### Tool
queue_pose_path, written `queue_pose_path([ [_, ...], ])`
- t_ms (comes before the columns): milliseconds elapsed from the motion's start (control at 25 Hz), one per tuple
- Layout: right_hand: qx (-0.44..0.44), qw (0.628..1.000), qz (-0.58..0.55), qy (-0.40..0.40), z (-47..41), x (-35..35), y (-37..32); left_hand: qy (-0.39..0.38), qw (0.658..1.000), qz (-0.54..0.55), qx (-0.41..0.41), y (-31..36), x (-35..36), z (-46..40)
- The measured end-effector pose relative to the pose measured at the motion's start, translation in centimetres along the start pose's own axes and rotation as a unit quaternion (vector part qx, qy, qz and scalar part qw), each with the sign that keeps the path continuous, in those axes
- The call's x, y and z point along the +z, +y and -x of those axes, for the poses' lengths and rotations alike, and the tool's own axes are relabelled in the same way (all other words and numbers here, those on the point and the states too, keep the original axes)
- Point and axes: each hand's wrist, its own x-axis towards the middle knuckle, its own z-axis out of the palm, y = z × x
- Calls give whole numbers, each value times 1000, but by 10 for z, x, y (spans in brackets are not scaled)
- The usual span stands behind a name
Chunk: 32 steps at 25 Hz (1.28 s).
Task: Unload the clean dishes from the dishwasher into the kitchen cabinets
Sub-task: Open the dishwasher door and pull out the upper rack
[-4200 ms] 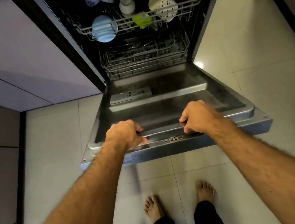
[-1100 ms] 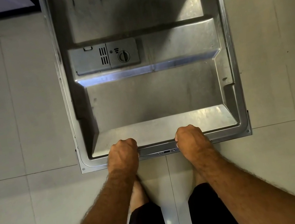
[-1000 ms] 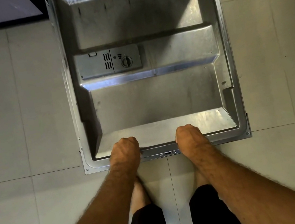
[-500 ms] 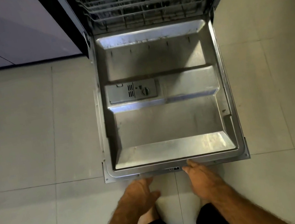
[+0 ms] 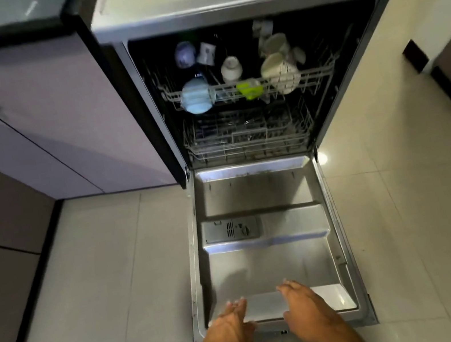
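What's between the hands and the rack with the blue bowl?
In the head view, the open dishwasher door with its detergent box lies between both hands and the upper rack holding the blue bowl; the lower rack too.

Dishwasher door (image 5: 271, 265) is dropped fully flat, steel inner face up. Upper rack (image 5: 248, 86) holds the load: a light blue bowl (image 5: 196, 100) at its front left corner, a lime green piece (image 5: 248, 88) mid-front, a pale cup (image 5: 280, 72) front right, more cups behind. Lower rack (image 5: 248, 136) looks like bare wire, too dark to be sure.
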Motion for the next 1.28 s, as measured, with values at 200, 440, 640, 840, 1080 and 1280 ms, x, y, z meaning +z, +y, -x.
queue_pose_path([
  [200,4,1000,-7,18,64,-76,-24,-4,1000,-26,2,29,-67,69],
  [440,-21,997,-6,70,112,-160,-95,49,997,-38,35,66,-159,118],
  [640,-31,994,-5,107,128,-225,-137,75,990,-79,90,90,-233,135],
  [840,-33,988,29,147,136,-264,-153,148,981,-81,100,102,-281,143],
  [1080,-46,987,49,148,118,-302,-149,176,974,-89,111,115,-299,132],
  [1280,-56,985,43,157,88,-329,-140,191,971,-87,112,145,-300,113],
])
